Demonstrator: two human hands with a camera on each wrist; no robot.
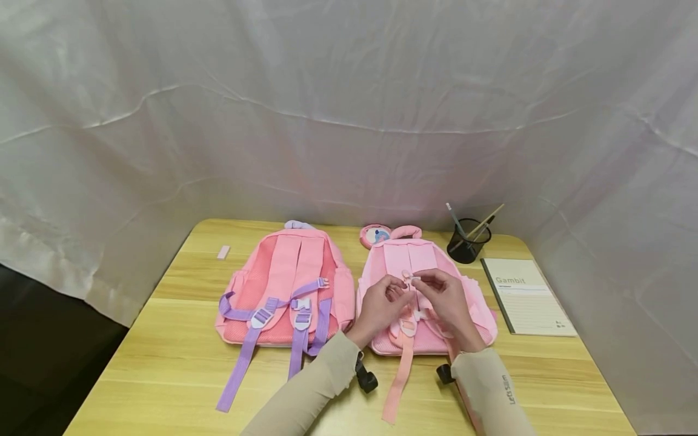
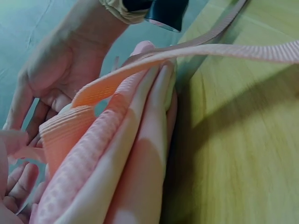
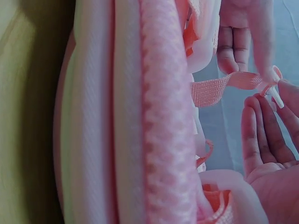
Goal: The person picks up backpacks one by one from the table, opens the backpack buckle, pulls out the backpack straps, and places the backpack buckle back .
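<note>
A light pink backpack [image 1: 387,260] lies on the table with its shoulder straps facing up. Over its middle, my left hand [image 1: 382,306] pinches a thin pink strap. From the right, my right hand [image 1: 447,300] pinches a small white buckle piece [image 1: 415,278] at the strap's end. In the right wrist view the strap [image 3: 210,91] stretches from the bag to the white piece [image 3: 277,97], where the fingertips of both hands meet. Another white buckle [image 1: 418,315] sits on the bag below. An orange-pink webbing tail [image 1: 400,381] hangs toward the front.
On the left lies a coral backpack [image 1: 297,266] with purple straps [image 1: 248,357]. A small pink block [image 1: 223,252] is at the far left. Behind the bags is a round badge [image 1: 375,235]. A black mesh pen cup [image 1: 463,249] and a notebook [image 1: 526,297] are at the right.
</note>
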